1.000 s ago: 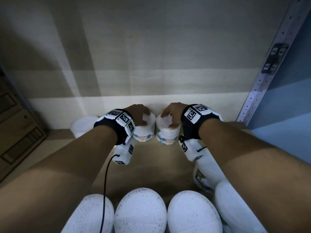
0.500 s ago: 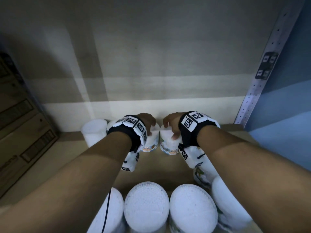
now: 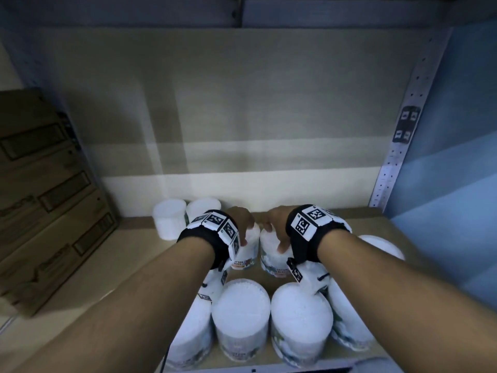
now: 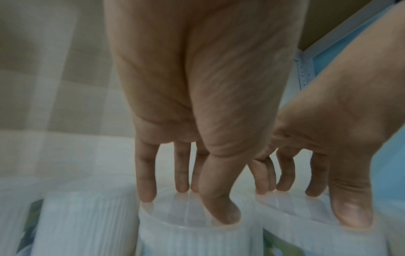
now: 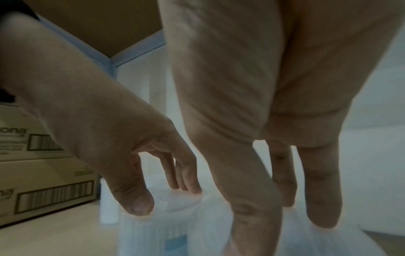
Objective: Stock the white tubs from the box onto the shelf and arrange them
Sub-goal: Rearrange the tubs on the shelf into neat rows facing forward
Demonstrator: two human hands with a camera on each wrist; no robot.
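Two white tubs stand side by side in the middle of the shelf (image 3: 113, 278). My left hand (image 3: 243, 230) grips the left tub (image 3: 246, 255) from above, fingertips on the lid's far rim and thumb on the near rim. My right hand (image 3: 274, 232) holds the right tub (image 3: 271, 261) the same way. In the left wrist view my left hand (image 4: 197, 204) spans its tub (image 4: 192, 239). The right wrist view shows my right hand (image 5: 282, 218) over a blurred tub (image 5: 306, 242).
Two more tubs (image 3: 169, 222) stand at the back left near the wall. A row of several tubs (image 3: 242, 313) fills the front edge, and another tub (image 3: 382, 246) sits to the right. Stacked cardboard boxes (image 3: 48, 197) line the left; a metal upright (image 3: 398, 146) bounds the right.
Both hands have drawn their tubs away from the back wall, toward the front row. The head view has pulled back and shows more of the shelf.
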